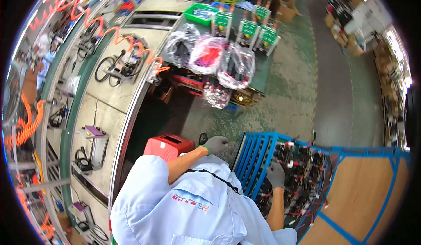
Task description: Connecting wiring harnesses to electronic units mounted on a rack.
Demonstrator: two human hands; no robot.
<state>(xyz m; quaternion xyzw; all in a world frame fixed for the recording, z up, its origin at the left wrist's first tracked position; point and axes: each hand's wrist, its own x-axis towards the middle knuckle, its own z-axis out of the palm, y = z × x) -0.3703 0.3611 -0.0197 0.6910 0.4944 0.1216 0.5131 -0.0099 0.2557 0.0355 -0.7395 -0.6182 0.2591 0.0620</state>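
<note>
My left hand (216,145), in a grey glove with a green cuff, hangs in front of my waist near the red box-shaped case (169,146). Its fingers look curled together, and nothing shows in them. To the right, my right hand (276,175), also gloved in grey, is over a blue-framed rack (256,157) packed with black parts (302,168) and red and black wires. Its fingers bend down among those parts. Whatever they hold is hidden beneath the glove.
At left runs a conveyor workbench (107,85) with metal-framed units and coiled orange air hoses. Ahead, a table bears bagged parts (237,67), green circuit boards (247,28) and a green bin (199,14). A wooden panel (368,192) adjoins the rack. A person in blue sleeves works beyond.
</note>
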